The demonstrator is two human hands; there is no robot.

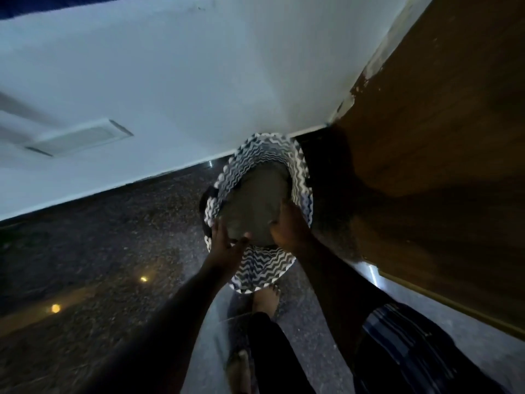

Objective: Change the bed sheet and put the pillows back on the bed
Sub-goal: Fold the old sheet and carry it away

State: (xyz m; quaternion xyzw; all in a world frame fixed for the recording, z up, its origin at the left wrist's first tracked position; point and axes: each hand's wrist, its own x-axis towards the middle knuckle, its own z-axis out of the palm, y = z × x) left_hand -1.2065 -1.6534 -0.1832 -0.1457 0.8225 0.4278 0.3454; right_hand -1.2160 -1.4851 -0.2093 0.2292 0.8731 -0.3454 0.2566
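Down at the floor, both hands are on a bundle of dull grey-green cloth (254, 204), likely the bed sheet, which fills the mouth of a round laundry basket (261, 270) with a blue-and-white zigzag pattern. The right hand (288, 230) lies on top of the bundle's near right side with its fingers bent over the fabric, though the dim light hides whether they truly clutch it. The left hand (227, 241) sits at the bundle's near left edge, fingers straight and spread, fingertips against the cloth and the basket rim. Both forearms reach down from the lower part of the view. The basket stands on a dark speckled floor (113, 237), tucked into the corner where a white wall (170, 66) meets a brown wooden panel (440, 137). A bare foot (265, 301) is planted just beside the basket's near side, a second one further back.
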